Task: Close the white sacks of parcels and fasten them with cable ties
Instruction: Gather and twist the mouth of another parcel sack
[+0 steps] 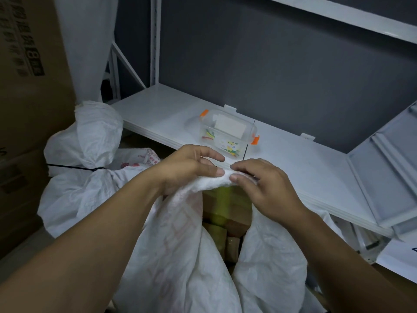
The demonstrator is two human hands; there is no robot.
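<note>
- Nearest us, the open sack (180, 256) fills 6 o'clock, with parcels (225, 213) showing in its mouth.
- Our left grip (187, 168) and right grip (268, 184) each pinch the sack's rim at centre, thumbs nearly meeting.
- At 9 o'clock a second sack (90, 136) sits bound by a black tie (74, 167).
- At 12 o'clock a clear box (228, 132) stands on the shelf (158, 114).

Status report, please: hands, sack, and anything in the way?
The left hand and right hand pinch together the rim of the sack. Mouth open, parcels showing, no tie yet. Nothing blocks the hands.
</note>
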